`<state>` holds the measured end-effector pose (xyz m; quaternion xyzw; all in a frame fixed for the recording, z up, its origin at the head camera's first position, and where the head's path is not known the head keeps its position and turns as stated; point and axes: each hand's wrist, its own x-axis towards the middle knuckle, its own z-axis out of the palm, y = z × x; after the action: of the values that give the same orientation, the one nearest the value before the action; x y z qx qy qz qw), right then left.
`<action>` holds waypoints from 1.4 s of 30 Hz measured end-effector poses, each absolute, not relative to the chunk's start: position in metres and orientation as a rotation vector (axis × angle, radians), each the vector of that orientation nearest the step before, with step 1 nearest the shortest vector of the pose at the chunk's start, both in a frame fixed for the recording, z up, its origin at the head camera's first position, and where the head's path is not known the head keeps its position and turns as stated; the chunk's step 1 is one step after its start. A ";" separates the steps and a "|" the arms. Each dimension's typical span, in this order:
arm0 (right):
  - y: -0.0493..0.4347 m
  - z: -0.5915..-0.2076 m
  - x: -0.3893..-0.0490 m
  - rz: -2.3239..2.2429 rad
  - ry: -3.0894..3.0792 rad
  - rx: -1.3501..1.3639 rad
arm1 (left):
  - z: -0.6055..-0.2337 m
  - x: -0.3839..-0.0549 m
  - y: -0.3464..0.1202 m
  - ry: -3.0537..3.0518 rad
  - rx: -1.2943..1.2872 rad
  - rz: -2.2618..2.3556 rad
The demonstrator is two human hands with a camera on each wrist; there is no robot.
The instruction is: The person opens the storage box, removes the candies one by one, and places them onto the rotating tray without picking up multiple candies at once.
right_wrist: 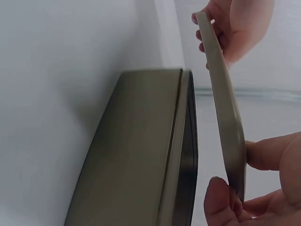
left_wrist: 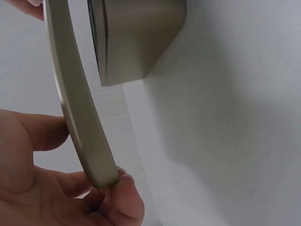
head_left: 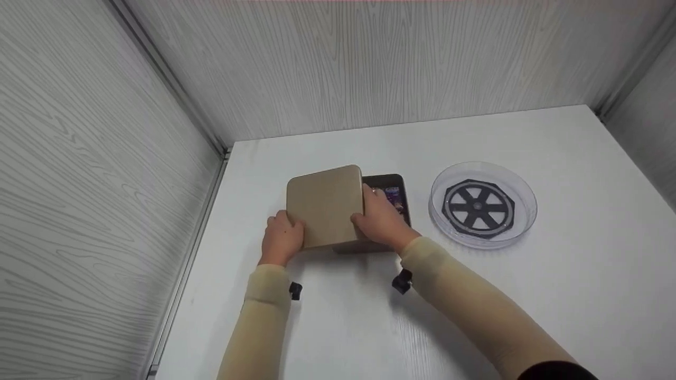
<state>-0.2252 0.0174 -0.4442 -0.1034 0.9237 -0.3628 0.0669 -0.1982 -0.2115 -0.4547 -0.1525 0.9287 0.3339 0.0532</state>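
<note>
A gold-coloured, flat lid with rounded corners (head_left: pixel 325 208) is held up by both hands. My left hand (head_left: pixel 282 240) grips its left edge, thumb on top and fingers beneath. On the opposite edge, my right hand (head_left: pixel 383 216) pinches it the same way. Below and to the right stands a matching gold tin box (right_wrist: pixel 127 141), upright on the table. In both wrist views a gap separates the lid from the box. The head view shows some dark, colourful printed surface (head_left: pixel 393 195) at the box's top; the lid and right hand hide the rest.
To the right of the box sits a round clear plastic dish (head_left: pixel 529 206). Inside it lies a black octagonal piece with spokes like a wheel (head_left: pixel 478 207). The white table (head_left: pixel 338 327) meets grey wood-grain panels at the back (head_left: pixel 369 63) and left (head_left: pixel 105 184).
</note>
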 end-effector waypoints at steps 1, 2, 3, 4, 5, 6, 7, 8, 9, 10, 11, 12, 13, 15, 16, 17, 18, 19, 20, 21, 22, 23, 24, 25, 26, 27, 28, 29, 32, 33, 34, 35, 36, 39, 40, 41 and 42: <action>0.011 -0.444 -0.224 -1.110 2.788 -0.321 | -0.455 -0.198 -0.216 2.824 -0.476 1.019; 0.004 -0.443 -0.223 -1.122 2.793 -0.336 | -0.456 -0.198 -0.222 2.828 -0.490 1.022; -0.004 -0.444 -0.222 -1.130 2.800 -0.350 | -0.458 -0.197 -0.228 2.832 -0.502 1.024; -0.012 -0.444 -0.221 -1.118 2.818 -0.386 | -0.459 -0.196 -0.233 2.836 -0.520 1.024; -0.019 -0.445 -0.220 -1.099 2.836 -0.433 | -0.461 -0.195 -0.239 2.838 -0.538 1.027; -0.027 -0.447 -0.219 -1.076 2.852 -0.482 | -0.462 -0.193 -0.246 2.840 -0.561 1.029; -0.034 -0.449 -0.217 -1.032 2.875 -0.530 | -0.464 -0.191 -0.251 2.838 -0.584 1.032; -0.040 -0.451 -0.215 -0.982 2.894 -0.584 | -0.465 -0.189 -0.257 2.837 -0.611 1.036; -0.046 -0.453 -0.213 -0.930 2.907 -0.637 | -0.466 -0.188 -0.262 2.834 -0.636 1.042; -0.051 -0.454 -0.210 -0.871 2.918 -0.690 | -0.467 -0.186 -0.267 2.834 -0.662 1.048; -0.056 -0.455 -0.207 -0.832 2.916 -0.724 | -0.467 -0.184 -0.272 2.834 -0.684 1.054; -0.060 -0.456 -0.205 -0.789 2.919 -0.752 | -0.467 -0.184 -0.275 2.837 -0.705 1.059; -0.066 -0.457 -0.202 -0.737 2.928 -0.782 | -0.467 -0.182 -0.280 2.840 -0.723 1.065; -0.075 -0.458 -0.196 -0.618 2.966 -0.845 | -0.466 -0.178 -0.287 2.845 -0.756 1.073; -0.079 -0.457 -0.194 -0.547 2.994 -0.866 | -0.465 -0.177 -0.291 2.848 -0.771 1.074; -0.084 -0.457 -0.192 -0.487 3.019 -0.884 | -0.465 -0.175 -0.294 2.848 -0.788 1.074; -0.088 -0.456 -0.190 -0.422 3.045 -0.903 | -0.464 -0.173 -0.297 2.848 -0.806 1.075; -0.093 -0.455 -0.188 -0.367 3.063 -0.916 | -0.463 -0.171 -0.301 2.848 -0.824 1.074; -0.097 -0.454 -0.186 -0.334 3.066 -0.925 | -0.462 -0.169 -0.303 2.848 -0.843 1.075; -0.101 -0.453 -0.185 -0.329 3.052 -0.928 | -0.461 -0.168 -0.306 2.852 -0.860 1.072; -0.105 -0.452 -0.184 -0.350 3.026 -0.923 | -0.460 -0.166 -0.309 2.856 -0.875 1.070; -0.108 -0.452 -0.183 -0.375 2.999 -0.919 | -0.459 -0.165 -0.312 2.859 -0.890 1.067; -0.112 -0.453 -0.182 -0.402 2.970 -0.914 | -0.459 -0.164 -0.314 2.866 -0.902 1.062; -0.115 -0.454 -0.181 -0.430 2.947 -0.906 | -0.460 -0.162 -0.316 2.872 -0.911 1.052; -0.117 -0.457 -0.180 -0.453 2.929 -0.899 | -0.462 -0.161 -0.317 2.883 -0.914 1.041; -0.119 -0.461 -0.180 -0.457 2.919 -0.896 | -0.465 -0.160 -0.318 2.889 -0.916 1.023; -0.123 -0.465 -0.179 -0.443 2.920 -0.880 | -0.469 -0.162 -0.321 2.894 -0.904 1.010; -0.126 -0.470 -0.179 -0.427 2.925 -0.867 | -0.474 -0.164 -0.323 2.897 -0.889 0.991; -0.134 -0.482 -0.180 -0.364 2.937 -0.817 | -0.486 -0.169 -0.328 2.893 -0.833 0.939; -0.136 -0.485 -0.181 -0.341 2.936 -0.796 | -0.489 -0.171 -0.330 2.886 -0.814 0.925; -0.138 -0.488 -0.182 -0.328 2.937 -0.772 | -0.492 -0.173 -0.331 2.885 -0.789 0.913; -0.139 -0.490 -0.183 -0.325 2.933 -0.747 | -0.494 -0.175 -0.333 2.886 -0.765 0.903; -0.141 -0.492 -0.184 -0.322 2.929 -0.722 | -0.496 -0.177 -0.335 2.892 -0.742 0.897; -0.145 -0.495 -0.187 -0.347 2.911 -0.662 | -0.499 -0.184 -0.340 2.922 -0.680 0.878; -0.147 -0.496 -0.188 -0.361 2.902 -0.646 | -0.500 -0.186 -0.342 2.930 -0.664 0.878; -0.149 -0.496 -0.189 -0.370 2.892 -0.633 | -0.500 -0.188 -0.343 2.934 -0.653 0.879; -0.151 -0.497 -0.189 -0.376 2.887 -0.621 | -0.500 -0.190 -0.345 2.938 -0.643 0.880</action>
<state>-0.1892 -0.1505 -0.4970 -0.2080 0.9665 -0.1260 0.0823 -0.1900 -0.3451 -0.5001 -0.2051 0.9375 0.2810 0.0041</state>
